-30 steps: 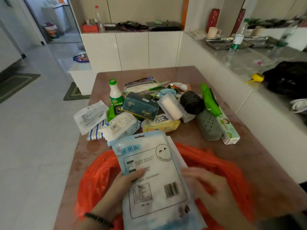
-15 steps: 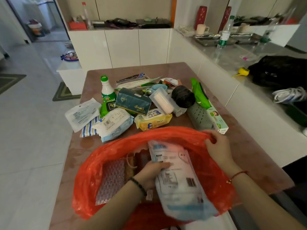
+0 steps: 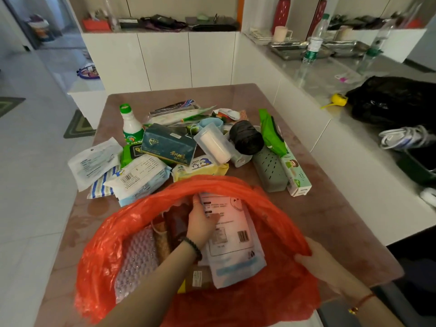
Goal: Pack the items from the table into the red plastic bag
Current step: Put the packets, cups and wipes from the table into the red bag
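Your left hand has a thin ring on one finger. Round your left wrist is a bracelet of small, round black beads. The beads are dark and sit close together. Your right hand has a thin red string bracelet round its wrist. A little gold bead sits on that string. Both of your arms are bare as far as they show.

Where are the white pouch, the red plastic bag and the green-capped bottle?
white pouch [image 3: 236, 223]: head view, printed front, inside the bag.
red plastic bag [image 3: 219, 182]: head view, far rim of the opening.
green-capped bottle [image 3: 131, 125]: head view, white shoulder below the cap.
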A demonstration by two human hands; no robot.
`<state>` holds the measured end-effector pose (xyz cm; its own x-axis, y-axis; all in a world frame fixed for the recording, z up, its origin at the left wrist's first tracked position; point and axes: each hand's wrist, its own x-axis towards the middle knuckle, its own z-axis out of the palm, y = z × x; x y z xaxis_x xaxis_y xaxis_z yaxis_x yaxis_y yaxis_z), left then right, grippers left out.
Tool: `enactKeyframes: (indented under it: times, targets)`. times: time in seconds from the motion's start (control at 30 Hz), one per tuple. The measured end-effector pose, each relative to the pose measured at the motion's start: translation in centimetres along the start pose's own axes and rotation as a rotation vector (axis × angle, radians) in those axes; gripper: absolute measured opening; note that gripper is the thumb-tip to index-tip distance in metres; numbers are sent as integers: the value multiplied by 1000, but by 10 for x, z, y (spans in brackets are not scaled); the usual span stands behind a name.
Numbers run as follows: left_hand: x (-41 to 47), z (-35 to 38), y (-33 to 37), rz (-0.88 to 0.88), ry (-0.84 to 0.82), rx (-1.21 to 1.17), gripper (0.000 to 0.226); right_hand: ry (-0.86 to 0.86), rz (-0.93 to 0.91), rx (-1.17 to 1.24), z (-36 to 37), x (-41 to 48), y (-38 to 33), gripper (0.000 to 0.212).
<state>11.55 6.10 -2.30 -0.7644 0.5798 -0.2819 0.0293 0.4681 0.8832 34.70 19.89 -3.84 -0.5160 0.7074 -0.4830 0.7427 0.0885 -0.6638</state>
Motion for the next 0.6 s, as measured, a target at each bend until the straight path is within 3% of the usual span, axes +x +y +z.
enactKeyframes:
  times: [0.1, 0.17, 0.2, 0.27, 0.33, 0.4, 0.5, 0.6]
  targets:
    - [-12, 2, -7, 39, -68, 232, 105, -107, 15, 199, -13, 0, -7, 55]
    - [-23, 4, -10, 22, -89, 354, 114, -198, -22, 156, -24, -1, -17, 95]
    - [-27, 4, -9, 23, -77, 367, 116, -252, -31, 100, -29, -3, -25, 105]
    - [-33, 1, -7, 40, -27, 351, 119, -249, -38, 42, -43, -1, -46, 90]
    - [-37, -6, 0, 104, 30, 343, 116, -26, -121, 53, -61, 16, -66, 71]
    - [-42, -16, 13, 211, 104, 316, 93, 151, -258, -12, -75, 37, -93, 70]
    - [-41, -30, 37, 343, 125, 159, 27, 275, -420, -106, -80, 84, -131, 76]
    - [-29, -31, 55, 359, 91, 52, 8, 373, -497, -246, -74, 149, -155, 85]
